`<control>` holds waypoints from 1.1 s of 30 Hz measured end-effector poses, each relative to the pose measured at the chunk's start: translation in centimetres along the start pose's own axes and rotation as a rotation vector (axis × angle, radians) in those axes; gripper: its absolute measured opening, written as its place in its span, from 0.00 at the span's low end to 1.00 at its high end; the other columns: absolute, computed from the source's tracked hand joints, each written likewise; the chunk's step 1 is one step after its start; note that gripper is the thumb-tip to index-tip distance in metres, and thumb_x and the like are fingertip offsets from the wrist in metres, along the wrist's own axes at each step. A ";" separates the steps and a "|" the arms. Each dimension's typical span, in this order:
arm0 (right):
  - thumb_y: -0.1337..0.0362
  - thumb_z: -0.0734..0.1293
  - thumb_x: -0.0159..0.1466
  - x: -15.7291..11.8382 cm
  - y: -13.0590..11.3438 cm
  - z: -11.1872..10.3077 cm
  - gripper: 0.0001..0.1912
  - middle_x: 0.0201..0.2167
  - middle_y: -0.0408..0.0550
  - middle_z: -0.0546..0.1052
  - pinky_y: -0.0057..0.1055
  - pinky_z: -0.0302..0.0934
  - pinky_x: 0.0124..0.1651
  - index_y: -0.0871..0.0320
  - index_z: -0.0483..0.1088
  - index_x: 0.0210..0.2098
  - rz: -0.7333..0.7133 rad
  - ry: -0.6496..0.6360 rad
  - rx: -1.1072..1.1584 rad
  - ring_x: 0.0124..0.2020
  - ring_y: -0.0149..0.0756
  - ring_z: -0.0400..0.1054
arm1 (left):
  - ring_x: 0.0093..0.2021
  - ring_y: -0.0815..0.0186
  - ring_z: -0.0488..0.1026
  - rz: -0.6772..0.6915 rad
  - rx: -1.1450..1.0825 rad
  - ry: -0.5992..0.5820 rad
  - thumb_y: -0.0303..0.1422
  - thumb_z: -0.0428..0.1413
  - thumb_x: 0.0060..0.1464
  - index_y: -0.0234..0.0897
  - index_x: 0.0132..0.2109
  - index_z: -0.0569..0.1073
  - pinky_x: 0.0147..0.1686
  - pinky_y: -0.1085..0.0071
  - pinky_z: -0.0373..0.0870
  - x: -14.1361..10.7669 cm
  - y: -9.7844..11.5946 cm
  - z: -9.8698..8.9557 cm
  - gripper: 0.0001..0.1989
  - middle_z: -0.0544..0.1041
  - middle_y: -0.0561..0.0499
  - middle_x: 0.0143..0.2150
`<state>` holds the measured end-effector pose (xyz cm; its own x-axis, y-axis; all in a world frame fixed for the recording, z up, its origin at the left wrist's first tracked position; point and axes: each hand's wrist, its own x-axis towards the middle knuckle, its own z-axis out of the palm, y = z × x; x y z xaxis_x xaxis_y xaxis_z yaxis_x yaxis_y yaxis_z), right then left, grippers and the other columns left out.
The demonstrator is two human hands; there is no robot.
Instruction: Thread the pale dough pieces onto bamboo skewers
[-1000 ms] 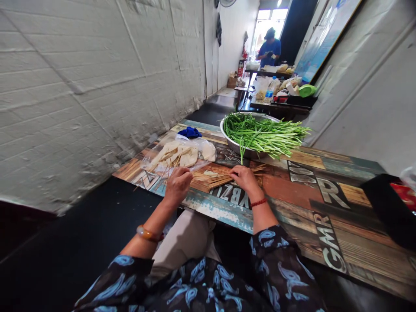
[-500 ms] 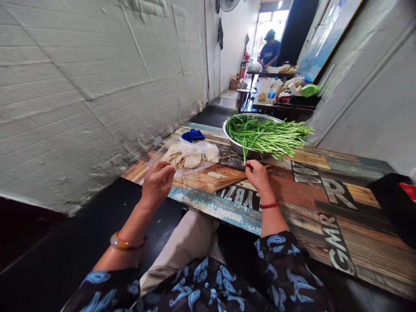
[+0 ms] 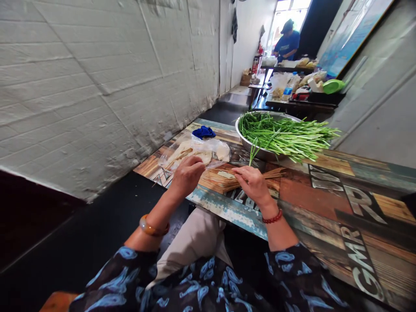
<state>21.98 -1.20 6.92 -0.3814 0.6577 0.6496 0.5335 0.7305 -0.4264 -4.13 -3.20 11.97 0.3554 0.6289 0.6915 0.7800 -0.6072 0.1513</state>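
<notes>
My left hand (image 3: 189, 175) is closed, held in front of a clear plastic bag of pale, flat slices (image 3: 208, 155); what its fingers grip is hidden. My right hand (image 3: 252, 184) pinches what looks like a thin wooden skewer, its line faint between the two hands. Under and beside the right hand lies a bundle of thin skewers (image 3: 227, 184) on the table. Just beyond the fingers, green stalks (image 3: 253, 149) reach down from the steel bowl (image 3: 239, 130), heaped with long chive-like greens (image 3: 286, 136). Whether the right hand touches those stalks I cannot tell.
A blue cloth (image 3: 203, 131) lies behind the bag on the patterned wooden table (image 3: 299, 190). The white wall (image 3: 107, 86) runs along the left. Farther back, a person in blue (image 3: 287, 41) works at another table, with a bottle (image 3: 288, 89) and a green container (image 3: 333, 86) nearer.
My left hand has moved right, closer to the right hand and in front of the bag. The right hand has turned inward over the skewer bundle. The view has shifted left.
</notes>
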 end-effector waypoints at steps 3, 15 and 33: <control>0.65 0.59 0.71 -0.2 0.2 0.5 0.14 0.40 0.51 0.81 0.34 0.67 0.47 0.57 0.76 0.46 0.056 -0.014 0.059 0.42 0.37 0.75 | 0.40 0.65 0.71 -0.120 -0.125 0.084 0.32 0.51 0.62 0.37 0.39 0.74 0.41 0.68 0.69 0.7 0.3 1.5 0.08 0.74 0.47 0.39; 0.63 0.58 0.69 -0.3 2.1 1.2 0.16 0.43 0.51 0.81 0.36 0.71 0.47 0.56 0.76 0.48 0.255 0.077 0.129 0.40 0.38 0.77 | 0.55 0.53 0.71 -0.544 -0.432 -0.019 0.33 0.54 0.55 0.31 0.61 0.66 0.56 0.52 0.69 2.3 -2.0 13.4 0.26 0.71 0.35 0.58; 0.52 0.62 0.66 -0.4 4.9 1.0 0.20 0.31 0.49 0.79 0.27 0.61 0.22 0.60 0.76 0.47 0.674 0.304 0.184 0.18 0.28 0.64 | 0.61 0.53 0.68 -0.332 -0.648 -0.050 0.30 0.52 0.56 0.34 0.58 0.70 0.61 0.53 0.63 6.7 -2.9 17.7 0.22 0.74 0.40 0.57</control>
<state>24.02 2.29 3.90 0.2207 0.9122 0.3452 0.4330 0.2255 -0.8727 5.13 11.36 3.71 0.1882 0.8421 0.5054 0.3947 -0.5361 0.7462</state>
